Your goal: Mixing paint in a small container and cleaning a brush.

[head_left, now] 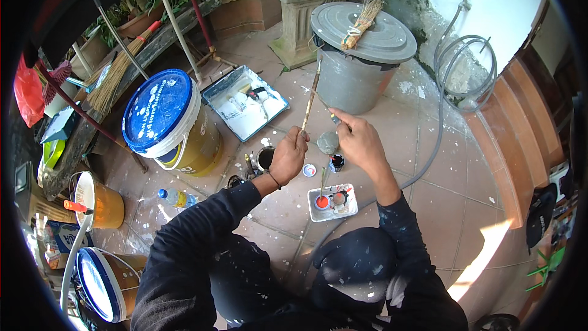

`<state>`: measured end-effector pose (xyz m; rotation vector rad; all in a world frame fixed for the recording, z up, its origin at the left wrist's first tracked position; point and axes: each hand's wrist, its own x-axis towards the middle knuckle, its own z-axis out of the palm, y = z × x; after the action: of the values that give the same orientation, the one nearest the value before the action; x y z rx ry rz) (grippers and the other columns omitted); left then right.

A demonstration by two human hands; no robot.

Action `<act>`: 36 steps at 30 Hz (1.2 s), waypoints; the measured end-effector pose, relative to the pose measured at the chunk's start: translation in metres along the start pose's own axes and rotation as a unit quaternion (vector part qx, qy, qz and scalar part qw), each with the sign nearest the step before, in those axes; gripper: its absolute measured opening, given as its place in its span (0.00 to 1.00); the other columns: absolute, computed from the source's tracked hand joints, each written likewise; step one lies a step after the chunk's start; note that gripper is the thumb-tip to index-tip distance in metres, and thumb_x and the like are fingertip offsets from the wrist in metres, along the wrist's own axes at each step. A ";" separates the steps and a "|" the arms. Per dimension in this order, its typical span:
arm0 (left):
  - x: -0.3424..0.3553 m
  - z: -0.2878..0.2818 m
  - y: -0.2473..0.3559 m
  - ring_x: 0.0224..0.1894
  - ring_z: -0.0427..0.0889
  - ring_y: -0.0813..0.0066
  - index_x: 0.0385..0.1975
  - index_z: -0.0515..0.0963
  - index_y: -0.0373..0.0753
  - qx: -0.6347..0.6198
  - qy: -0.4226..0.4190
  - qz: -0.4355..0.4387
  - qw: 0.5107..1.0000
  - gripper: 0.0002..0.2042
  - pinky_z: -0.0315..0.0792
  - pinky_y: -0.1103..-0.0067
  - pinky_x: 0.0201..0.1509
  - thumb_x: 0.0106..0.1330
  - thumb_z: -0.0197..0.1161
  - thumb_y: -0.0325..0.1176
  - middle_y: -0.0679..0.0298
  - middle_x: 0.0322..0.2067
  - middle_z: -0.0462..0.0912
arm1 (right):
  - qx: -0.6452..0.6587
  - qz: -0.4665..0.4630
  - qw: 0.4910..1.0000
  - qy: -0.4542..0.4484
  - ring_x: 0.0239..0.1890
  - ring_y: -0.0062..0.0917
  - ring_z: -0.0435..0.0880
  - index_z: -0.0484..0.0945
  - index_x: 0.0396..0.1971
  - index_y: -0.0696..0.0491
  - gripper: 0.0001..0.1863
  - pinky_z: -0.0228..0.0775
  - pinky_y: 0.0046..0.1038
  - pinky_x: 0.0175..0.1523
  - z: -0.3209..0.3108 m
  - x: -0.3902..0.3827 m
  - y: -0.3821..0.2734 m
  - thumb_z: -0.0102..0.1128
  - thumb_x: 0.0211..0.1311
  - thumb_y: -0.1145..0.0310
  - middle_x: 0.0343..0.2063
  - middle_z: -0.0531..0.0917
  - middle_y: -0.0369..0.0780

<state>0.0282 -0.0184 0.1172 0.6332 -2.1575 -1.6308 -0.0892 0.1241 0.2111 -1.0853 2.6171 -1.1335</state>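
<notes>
My left hand (289,156) is closed round the lower end of a thin, mottled stick (312,98), which slants up and away from me. My right hand (362,142) grips a slim tool (331,114) whose thin end points toward the stick; its exact kind is too small to tell. Below the hands lies a small white tray (351,209) with a pot of red paint (322,201) and a thin brush handle standing in it. Beside my right hand are a grey stone (328,142), a small dark paint pot (336,163) and a round lid (309,170).
A paint tray (269,124) smeared white lies ahead, left of a lidded grey bin (349,79) topped by a straw bundle (362,23). Blue-lidded bucket (156,110), water bottle (177,197) and orange bucket (109,205) stand left. A grey hose (440,116) crosses the tiles; steps rise right.
</notes>
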 end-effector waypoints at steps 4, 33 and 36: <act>-0.001 0.001 0.000 0.16 0.61 0.85 0.38 0.69 0.41 0.004 -0.066 0.000 0.998 0.13 0.57 0.81 0.16 0.82 0.43 0.41 0.73 0.19 0.65 | -0.015 0.019 0.999 0.035 0.37 0.49 0.85 0.82 0.57 0.47 0.21 0.75 0.41 0.45 0.000 0.001 0.001 0.48 0.68 0.65 0.33 0.83 0.58; -0.002 -0.004 0.010 0.13 0.61 0.84 0.36 0.69 0.41 0.010 -0.022 0.035 0.999 0.16 0.56 0.81 0.14 0.83 0.41 0.44 0.72 0.18 0.66 | 0.044 0.049 0.997 -0.038 0.34 0.52 0.84 0.82 0.56 0.47 0.21 0.76 0.44 0.43 -0.001 -0.008 0.001 0.48 0.67 0.64 0.28 0.83 0.56; -0.005 -0.003 0.017 0.12 0.60 0.84 0.36 0.68 0.41 -0.028 -0.059 -0.012 0.998 0.16 0.55 0.81 0.13 0.83 0.41 0.44 0.72 0.18 0.65 | 0.053 0.010 0.995 0.086 0.33 0.50 0.84 0.82 0.56 0.45 0.21 0.75 0.44 0.42 -0.002 -0.007 0.000 0.49 0.67 0.64 0.26 0.82 0.55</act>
<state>0.0314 -0.0142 0.1346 0.5608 -2.1837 -1.7766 -0.0850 0.1295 0.2110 -0.9796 2.6499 -1.4022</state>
